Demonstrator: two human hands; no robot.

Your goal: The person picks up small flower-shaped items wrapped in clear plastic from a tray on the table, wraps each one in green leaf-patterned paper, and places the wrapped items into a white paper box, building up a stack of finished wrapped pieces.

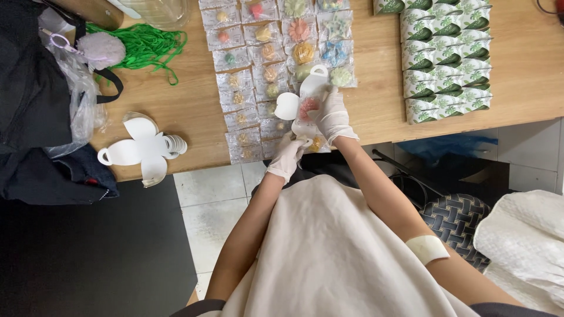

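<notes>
Holding a white die-cut box (305, 100) over the wooden table (376, 105) edge, my gloved right hand (332, 114) clasping its side, my gloved left hand (288, 155) pinching its lower flap, wrapped sweets (258, 76) just beside.

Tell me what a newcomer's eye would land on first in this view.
First, the two gloved hands at the table's near edge: the left hand and right hand hold a white die-cut box blank with a pink sweet wrapped in clear film. Behind them, rows of small wrapped pastel sweets run up the wooden table. To the right stands a block of green leaf-print boxes; to the left lies a stack of flat white blanks.
</notes>
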